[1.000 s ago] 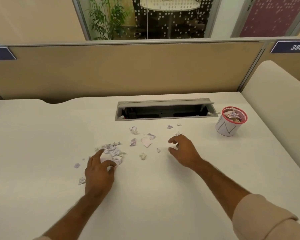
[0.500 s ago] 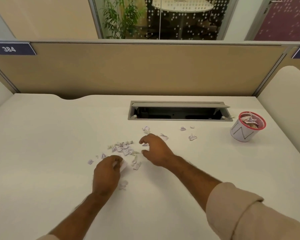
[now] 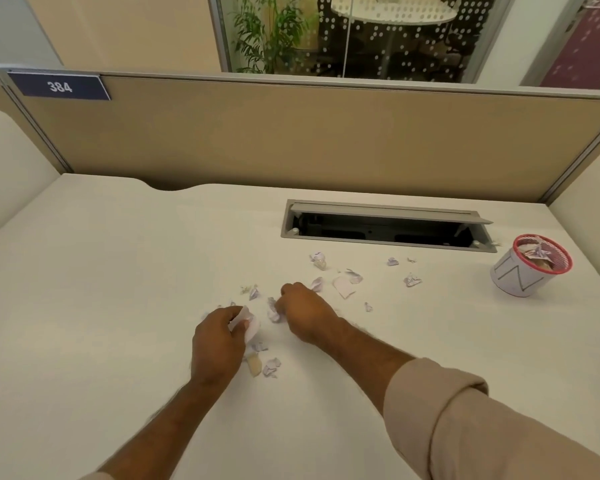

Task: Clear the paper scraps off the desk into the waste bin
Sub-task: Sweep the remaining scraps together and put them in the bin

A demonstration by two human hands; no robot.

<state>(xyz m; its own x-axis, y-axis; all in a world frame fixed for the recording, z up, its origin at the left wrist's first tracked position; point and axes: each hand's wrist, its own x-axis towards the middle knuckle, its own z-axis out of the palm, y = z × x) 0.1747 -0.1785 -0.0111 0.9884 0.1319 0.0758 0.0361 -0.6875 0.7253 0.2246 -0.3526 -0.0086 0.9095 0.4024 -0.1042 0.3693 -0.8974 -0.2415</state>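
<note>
Small white and lilac paper scraps (image 3: 343,285) lie scattered across the middle of the white desk (image 3: 118,271). My left hand (image 3: 219,341) is curled around a bunch of scraps, white paper showing between thumb and fingers. My right hand (image 3: 305,315) sits just to its right, fingers bent over scraps at its left side. A few more scraps (image 3: 269,367) lie beside my left wrist. The waste bin (image 3: 530,266), a small white cup with a red mesh rim, stands at the far right with scraps inside.
An open grey cable hatch (image 3: 385,225) is sunk into the desk behind the scraps. A tan partition (image 3: 326,140) with a "384" sign (image 3: 59,86) closes the back. Cream side panels (image 3: 11,161) flank the desk.
My right hand has swept left from the scattered scraps to the pile beside my left hand. My left hand has closed on scraps. The view has shifted left.
</note>
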